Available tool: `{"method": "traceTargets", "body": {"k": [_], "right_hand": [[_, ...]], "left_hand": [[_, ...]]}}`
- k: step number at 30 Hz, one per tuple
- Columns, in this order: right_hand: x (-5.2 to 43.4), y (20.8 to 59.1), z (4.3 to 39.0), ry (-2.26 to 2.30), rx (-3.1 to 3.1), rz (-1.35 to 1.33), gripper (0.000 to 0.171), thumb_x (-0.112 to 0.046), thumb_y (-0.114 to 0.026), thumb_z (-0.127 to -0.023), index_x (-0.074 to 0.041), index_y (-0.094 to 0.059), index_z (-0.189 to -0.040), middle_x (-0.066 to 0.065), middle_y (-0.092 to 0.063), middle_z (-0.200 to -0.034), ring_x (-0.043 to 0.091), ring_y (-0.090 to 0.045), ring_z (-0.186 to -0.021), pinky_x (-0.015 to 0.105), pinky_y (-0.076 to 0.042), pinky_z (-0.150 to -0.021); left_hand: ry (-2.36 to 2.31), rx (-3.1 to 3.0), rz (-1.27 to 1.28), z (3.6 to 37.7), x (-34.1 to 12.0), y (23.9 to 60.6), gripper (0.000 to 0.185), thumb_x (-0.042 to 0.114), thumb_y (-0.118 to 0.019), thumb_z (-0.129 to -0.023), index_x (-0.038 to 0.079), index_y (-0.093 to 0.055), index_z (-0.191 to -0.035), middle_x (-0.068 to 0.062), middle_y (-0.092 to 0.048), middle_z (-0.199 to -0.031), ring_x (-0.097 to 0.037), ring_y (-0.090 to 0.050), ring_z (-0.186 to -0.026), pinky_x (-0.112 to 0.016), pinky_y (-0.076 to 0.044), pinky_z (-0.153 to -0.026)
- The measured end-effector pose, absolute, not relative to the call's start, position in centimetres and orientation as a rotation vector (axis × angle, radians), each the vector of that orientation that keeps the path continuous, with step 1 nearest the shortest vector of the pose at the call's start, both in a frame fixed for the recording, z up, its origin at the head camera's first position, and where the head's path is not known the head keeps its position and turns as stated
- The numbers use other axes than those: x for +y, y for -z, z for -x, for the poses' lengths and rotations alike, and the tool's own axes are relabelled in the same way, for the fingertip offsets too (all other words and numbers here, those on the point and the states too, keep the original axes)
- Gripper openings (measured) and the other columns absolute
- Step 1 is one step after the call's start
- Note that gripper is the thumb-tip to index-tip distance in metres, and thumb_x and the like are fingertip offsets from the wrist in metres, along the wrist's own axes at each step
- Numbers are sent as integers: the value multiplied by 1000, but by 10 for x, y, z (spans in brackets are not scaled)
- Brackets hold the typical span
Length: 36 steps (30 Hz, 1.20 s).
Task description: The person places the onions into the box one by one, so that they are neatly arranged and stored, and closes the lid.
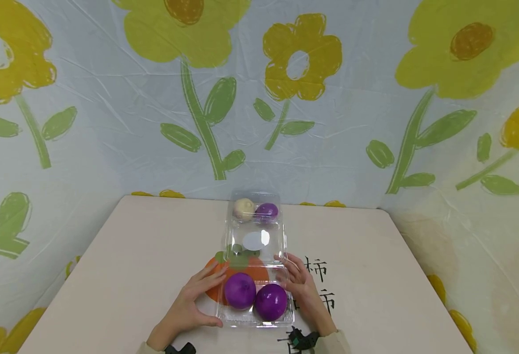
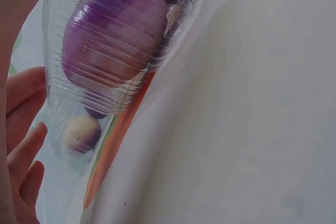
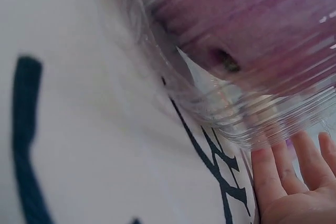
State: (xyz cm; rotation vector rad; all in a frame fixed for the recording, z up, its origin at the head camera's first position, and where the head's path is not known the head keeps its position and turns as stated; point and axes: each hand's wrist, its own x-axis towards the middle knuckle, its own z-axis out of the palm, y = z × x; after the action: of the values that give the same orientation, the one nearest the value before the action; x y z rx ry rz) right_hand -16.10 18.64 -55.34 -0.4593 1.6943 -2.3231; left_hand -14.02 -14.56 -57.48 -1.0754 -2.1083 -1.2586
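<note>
Head view: left hand (image 1: 193, 307) and right hand (image 1: 305, 290), fingers spread, flank the thin, flimsy clamshell box (image 1: 256, 322) holding 2 purple onions (image 1: 240, 291); likely best gripped at its walls.

Purple onions (image 1: 256, 296), clear box (image 1: 256, 322)

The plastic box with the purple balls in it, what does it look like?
The plastic box is clear, thin and ribbed, with its hinged lid standing open behind it. Two round purple onions sit side by side inside. It rests on the beige table, with the left hand and right hand against its sides.
</note>
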Motion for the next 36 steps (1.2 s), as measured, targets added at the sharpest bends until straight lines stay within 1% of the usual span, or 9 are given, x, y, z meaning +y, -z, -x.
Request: {"method": "traceTargets", "body": {"k": [4,8,12,14,18,26,30,33,36], "right_hand": [[189,553,166,2340,1648,494,72,16,-50,-88,7,-16,-151,29,-25,-157,43,-34,-140,42,-41,-109],[195,551,175,2348,1571,618,59,16,-41,-92,12,-18,-146,30,-24,-157,43,-32,-141,43,-40,-110],[201,543,189,2331,1491,708,50,11,-34,-98,11,-19,-146,32,-21,-157,41,-31,-143,45,-34,-114],[204,536,196,2319,1498,716,48,8,-32,-101,10,-19,-147,33,-20,-157,39,-35,-141,44,-33,-114],[207,519,208,2277,1622,720,45,3,-32,-103,7,-23,-147,35,-23,-154,36,-42,-138,39,-36,-112],[206,479,215,2224,1802,807,46,-2,-37,-104,11,-23,-147,33,-34,-151,36,-45,-135,41,-38,-111],[205,468,205,2216,1907,830,44,-3,-40,-104,10,-30,-145,31,-42,-147,34,-48,-133,38,-41,-109],[204,464,191,2223,2023,766,42,-6,-45,-103,8,-37,-142,24,-51,-142,25,-53,-129,32,-43,-107],[202,464,172,2241,2094,716,40,-6,-47,-103,10,-40,-139,20,-55,-139,19,-55,-127,29,-43,-106]], "left_hand": [[1249,-2104,1079,143,-147,580,100,42,-96,-49,2,-61,-134,-18,-57,-138,-44,-41,-135,-31,-26,-116],[1242,-2108,1075,143,-147,579,98,41,-97,-50,2,-61,-133,-17,-58,-138,-44,-42,-135,-31,-26,-116],[1233,-2117,1067,142,-147,578,96,42,-96,-52,3,-62,-133,-15,-59,-137,-44,-43,-133,-31,-27,-116],[1232,-2116,1072,143,-146,578,95,42,-96,-53,2,-62,-133,-16,-59,-137,-45,-43,-133,-31,-27,-116],[1232,-2105,1086,143,-146,577,95,43,-95,-54,1,-62,-132,-17,-59,-137,-46,-43,-133,-31,-26,-117],[1223,-2080,1103,144,-145,577,94,43,-95,-56,0,-61,-133,-19,-57,-138,-47,-42,-133,-33,-26,-117],[1223,-2080,1102,143,-145,577,96,42,-95,-54,0,-61,-133,-20,-57,-139,-46,-41,-134,-33,-25,-117],[1211,-2075,1105,143,-145,576,96,43,-95,-54,1,-61,-133,-20,-56,-139,-46,-41,-134,-33,-24,-118],[1197,-2064,1113,144,-145,576,96,44,-94,-54,0,-60,-133,-20,-56,-139,-46,-41,-134,-34,-23,-119]]}}
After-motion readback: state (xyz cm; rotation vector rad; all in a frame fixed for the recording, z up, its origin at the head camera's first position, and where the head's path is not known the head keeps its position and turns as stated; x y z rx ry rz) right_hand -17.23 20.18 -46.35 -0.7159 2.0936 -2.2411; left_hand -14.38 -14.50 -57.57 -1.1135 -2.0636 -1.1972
